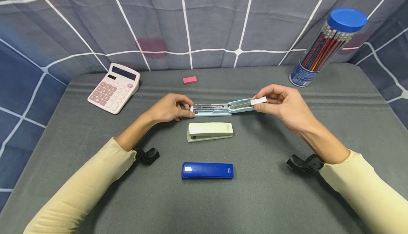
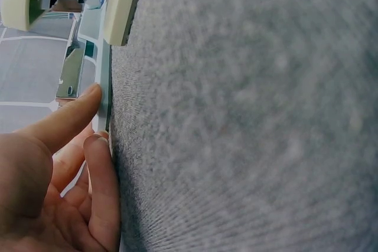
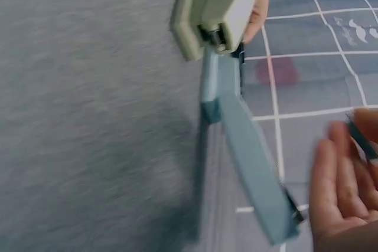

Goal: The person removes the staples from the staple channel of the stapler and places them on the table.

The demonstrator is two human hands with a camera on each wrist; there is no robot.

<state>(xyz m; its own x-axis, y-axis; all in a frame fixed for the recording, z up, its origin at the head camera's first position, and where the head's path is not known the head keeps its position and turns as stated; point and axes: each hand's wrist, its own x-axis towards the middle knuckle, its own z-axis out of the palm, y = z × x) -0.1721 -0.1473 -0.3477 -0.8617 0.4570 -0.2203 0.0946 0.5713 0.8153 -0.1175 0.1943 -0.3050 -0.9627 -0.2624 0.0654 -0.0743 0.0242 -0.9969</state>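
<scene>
A light blue stapler lies swung wide open across the desk, its metal staple channel on the left and its top cover folded back to the right. My left hand pinches the left end of the base between thumb and fingers. By the cover's right end, my right hand pinches a small short strip, bright in the head view and dark in the right wrist view. In that wrist view the strip is apart from the cover. Just in front stands a cream stapler, closed.
Nearer me lies a blue stapler. Behind the hands are a pink eraser and, to the left, a pink calculator. A blue-lidded jar of pencils stands at the back right, before a grid-patterned curtain.
</scene>
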